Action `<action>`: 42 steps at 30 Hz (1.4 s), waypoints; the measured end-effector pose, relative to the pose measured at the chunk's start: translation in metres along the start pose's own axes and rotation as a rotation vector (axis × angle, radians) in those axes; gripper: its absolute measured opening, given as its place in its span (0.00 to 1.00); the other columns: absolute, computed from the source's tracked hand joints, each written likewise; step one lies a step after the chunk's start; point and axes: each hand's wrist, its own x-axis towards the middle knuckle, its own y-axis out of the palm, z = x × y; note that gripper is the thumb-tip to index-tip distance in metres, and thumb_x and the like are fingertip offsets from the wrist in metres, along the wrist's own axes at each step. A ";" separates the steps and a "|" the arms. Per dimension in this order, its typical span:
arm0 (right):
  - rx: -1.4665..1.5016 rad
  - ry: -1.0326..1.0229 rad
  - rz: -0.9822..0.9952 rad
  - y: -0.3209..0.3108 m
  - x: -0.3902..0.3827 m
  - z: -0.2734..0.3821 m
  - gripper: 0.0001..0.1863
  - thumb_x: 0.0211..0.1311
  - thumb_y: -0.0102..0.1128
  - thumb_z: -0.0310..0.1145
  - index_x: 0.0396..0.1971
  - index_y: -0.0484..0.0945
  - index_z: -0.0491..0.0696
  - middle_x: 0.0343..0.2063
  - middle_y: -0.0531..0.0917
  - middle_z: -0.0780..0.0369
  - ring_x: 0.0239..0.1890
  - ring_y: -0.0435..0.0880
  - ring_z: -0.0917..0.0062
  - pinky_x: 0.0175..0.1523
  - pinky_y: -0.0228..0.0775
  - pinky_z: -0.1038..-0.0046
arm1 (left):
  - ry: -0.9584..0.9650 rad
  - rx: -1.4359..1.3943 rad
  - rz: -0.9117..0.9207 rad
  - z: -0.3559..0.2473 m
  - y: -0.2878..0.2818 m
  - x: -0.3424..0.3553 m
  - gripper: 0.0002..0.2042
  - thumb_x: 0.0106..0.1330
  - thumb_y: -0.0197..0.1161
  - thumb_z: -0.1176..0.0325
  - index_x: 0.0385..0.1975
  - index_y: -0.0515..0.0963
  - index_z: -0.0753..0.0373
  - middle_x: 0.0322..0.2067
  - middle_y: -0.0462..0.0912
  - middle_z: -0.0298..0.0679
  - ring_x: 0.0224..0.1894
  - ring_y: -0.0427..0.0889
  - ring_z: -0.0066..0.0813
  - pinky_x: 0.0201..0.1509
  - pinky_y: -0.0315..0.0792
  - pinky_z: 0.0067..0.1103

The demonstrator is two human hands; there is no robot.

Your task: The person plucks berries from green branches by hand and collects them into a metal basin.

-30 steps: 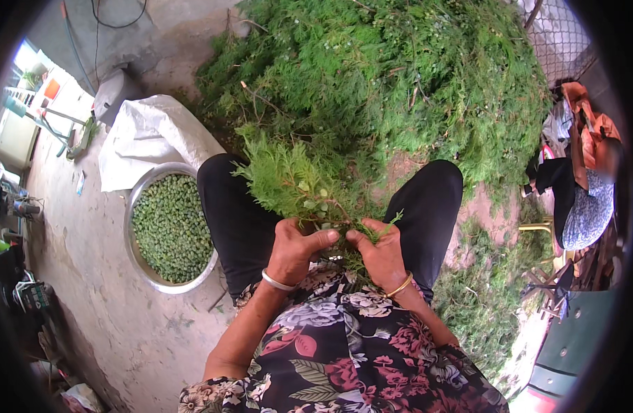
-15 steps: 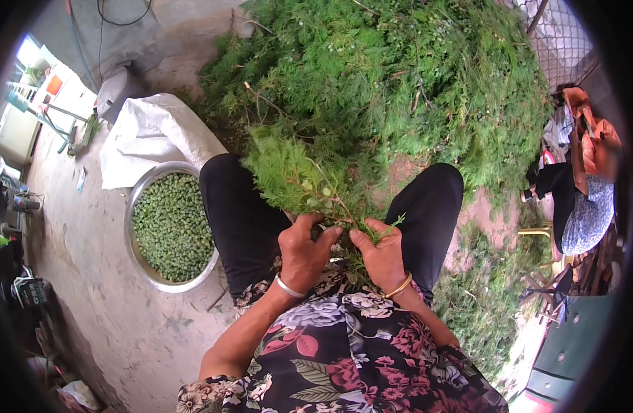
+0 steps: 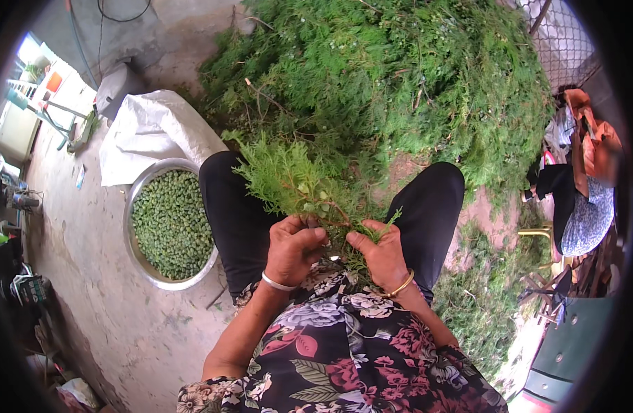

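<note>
The right hand (image 3: pixel 385 260) pinched a sprig (image 3: pixel 281 175) by its stem; the leafy end slanted forward and leftward, just past the nearer left hand (image 3: pixel 291 253), its fingers bunched, their hold unclear.

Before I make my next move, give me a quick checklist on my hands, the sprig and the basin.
1. Right hand gripping the green sprig: ok, thumb on top near its stem.
2. Left hand pinching part of the sprig: cannot tell, its grip is partly hidden.
3. Basin upright beside the left leg: ok.
4. Basin's mouth uncovered: ok, the white sack lies beside it, beyond the opening.
5. Depth of the green cones: cannot tell from above.
</note>
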 end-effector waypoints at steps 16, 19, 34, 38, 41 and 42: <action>0.127 -0.045 -0.230 0.000 -0.006 0.013 0.22 0.52 0.72 0.33 0.39 0.75 0.33 0.38 0.80 0.54 0.41 0.78 0.74 0.49 0.69 0.74 | -0.020 -0.691 0.277 -0.028 -0.052 0.008 0.08 0.67 0.52 0.70 0.36 0.76 0.67 0.26 0.70 0.38 0.24 0.62 0.19 0.18 0.59 0.13; 0.062 -0.088 -0.215 0.002 -0.003 0.008 0.21 0.53 0.71 0.32 0.40 0.75 0.32 0.35 0.80 0.55 0.37 0.78 0.76 0.45 0.70 0.75 | 0.044 -0.332 0.146 -0.020 -0.030 -0.011 0.11 0.67 0.55 0.65 0.36 0.76 0.68 0.29 0.76 0.44 0.20 0.62 0.19 0.16 0.60 0.13; -0.051 -0.230 -0.014 0.001 -0.008 0.008 0.14 0.54 0.68 0.27 0.35 0.77 0.34 0.28 0.81 0.61 0.31 0.76 0.82 0.37 0.69 0.78 | 0.280 0.671 -0.080 -0.018 0.008 0.005 0.10 0.51 0.70 0.71 0.19 0.77 0.69 0.15 0.73 0.27 0.18 0.68 0.11 0.19 0.61 0.14; -0.011 -0.228 -0.015 0.003 -0.008 0.008 0.13 0.55 0.68 0.26 0.35 0.77 0.34 0.25 0.79 0.64 0.30 0.74 0.83 0.36 0.68 0.79 | 0.307 0.748 -0.099 -0.017 0.005 0.006 0.09 0.50 0.69 0.71 0.22 0.80 0.72 0.14 0.74 0.30 0.18 0.70 0.14 0.21 0.63 0.17; -0.053 -0.241 0.026 0.002 -0.007 0.008 0.12 0.55 0.67 0.26 0.33 0.77 0.34 0.24 0.78 0.66 0.28 0.73 0.85 0.35 0.67 0.80 | 0.246 0.947 -0.049 -0.019 -0.001 0.007 0.09 0.50 0.68 0.71 0.23 0.81 0.72 0.13 0.75 0.34 0.17 0.71 0.17 0.20 0.63 0.19; -0.058 -0.244 0.025 0.002 -0.007 0.008 0.11 0.55 0.67 0.26 0.32 0.77 0.34 0.23 0.78 0.66 0.28 0.72 0.85 0.34 0.67 0.80 | 0.200 1.069 -0.047 -0.021 -0.004 0.007 0.08 0.49 0.68 0.71 0.22 0.81 0.71 0.13 0.75 0.36 0.17 0.71 0.17 0.20 0.62 0.20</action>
